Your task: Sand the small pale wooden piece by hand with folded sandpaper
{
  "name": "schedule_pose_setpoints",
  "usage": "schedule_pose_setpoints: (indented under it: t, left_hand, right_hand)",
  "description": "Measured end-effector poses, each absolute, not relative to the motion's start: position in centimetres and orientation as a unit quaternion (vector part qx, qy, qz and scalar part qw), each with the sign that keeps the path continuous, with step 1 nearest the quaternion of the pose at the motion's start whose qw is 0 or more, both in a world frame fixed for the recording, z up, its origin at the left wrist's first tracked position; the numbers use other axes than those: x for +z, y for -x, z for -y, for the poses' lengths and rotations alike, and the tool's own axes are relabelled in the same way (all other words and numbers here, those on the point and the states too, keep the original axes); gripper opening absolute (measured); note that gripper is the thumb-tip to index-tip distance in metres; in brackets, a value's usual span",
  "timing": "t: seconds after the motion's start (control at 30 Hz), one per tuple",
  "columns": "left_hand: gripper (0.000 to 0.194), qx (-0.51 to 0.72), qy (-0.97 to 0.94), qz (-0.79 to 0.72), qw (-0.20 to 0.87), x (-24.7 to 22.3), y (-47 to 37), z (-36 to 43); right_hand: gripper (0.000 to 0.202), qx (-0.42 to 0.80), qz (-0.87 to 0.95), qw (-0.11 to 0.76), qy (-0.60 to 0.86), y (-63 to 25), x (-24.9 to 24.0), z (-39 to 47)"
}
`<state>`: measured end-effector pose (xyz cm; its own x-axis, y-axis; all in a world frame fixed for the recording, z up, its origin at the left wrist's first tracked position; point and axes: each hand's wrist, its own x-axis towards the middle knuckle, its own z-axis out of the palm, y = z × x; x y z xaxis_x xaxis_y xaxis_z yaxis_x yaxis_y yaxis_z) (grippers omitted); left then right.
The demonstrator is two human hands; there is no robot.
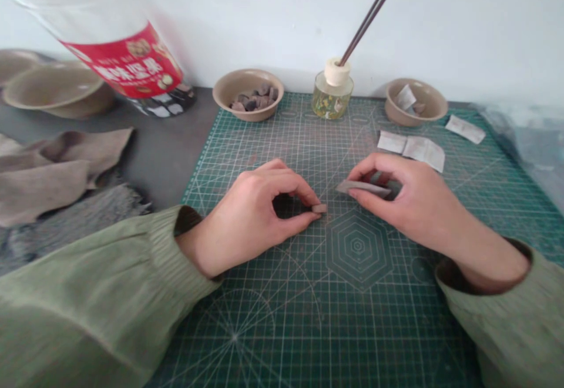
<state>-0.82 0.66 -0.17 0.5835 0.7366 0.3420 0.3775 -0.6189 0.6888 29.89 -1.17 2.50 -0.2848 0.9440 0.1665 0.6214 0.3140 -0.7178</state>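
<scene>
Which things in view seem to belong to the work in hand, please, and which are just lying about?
Seemingly belonging:
small brown piece, in the left hand
grey flat piece, in the right hand
cutting mat beneath them
bowl of lumps, perhaps

Seemingly lying about:
red-labelled jar
reed diffuser

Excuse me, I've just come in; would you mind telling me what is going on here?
A person works with bare hands over a green cutting mat. The left hand pinches a small brownish piece, while the right hand holds a thin greyish piece. The two pieces are close but apart. Beyond the hands, a tan bowl holds small dark lumps, and a diffuser bottle stands beside it.
</scene>
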Motion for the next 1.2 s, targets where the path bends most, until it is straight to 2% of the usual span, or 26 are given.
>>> schedule_pose_setpoints:
  t: [0.13, 0.23, 0.33, 0.47, 0.87, 1.03, 1.2]
  left_hand:
    - [0.007, 0.318, -0.84, -0.334, 0.285, -0.2, 0.9, -0.6]
    - [0.007, 0.321, -0.837, -0.338, 0.287, -0.2, 0.9, -0.6]
    - [0.007, 0.324, -0.833, -0.343, 0.289, -0.3, 0.9, -0.6]
    - [0.01, 0.333, -0.825, -0.349, 0.294, -0.5, 0.9, -0.5]
    - [0.01, 0.331, -0.809, -0.36, 0.326, -0.5, 0.9, -0.4]
    - [0.009, 0.331, -0.808, -0.367, 0.321, -0.5, 0.8, -0.3]
    - [0.01, 0.334, -0.812, -0.355, 0.322, -0.4, 0.7, -0.4]
  right_hand:
    - [0.016, 0.375, 0.685, 0.349, 0.518, -28.9, 3.5, 2.0]
    - [0.015, 0.468, 0.639, 0.343, 0.505, -28.1, 3.7, 2.4]
    - [0.031, 0.515, 0.602, 0.332, 0.512, -27.4, 3.2, 2.7]
    - [0.046, 0.517, 0.59, 0.317, 0.533, -27.0, 2.6, 2.8]
    - [0.036, 0.536, 0.577, 0.31, 0.532, -26.6, 2.6, 2.8]
    - [0.046, 0.547, 0.552, 0.326, 0.539, -26.6, 2.3, 2.9]
    - [0.047, 0.527, 0.578, 0.318, 0.536, -26.6, 2.5, 2.8]
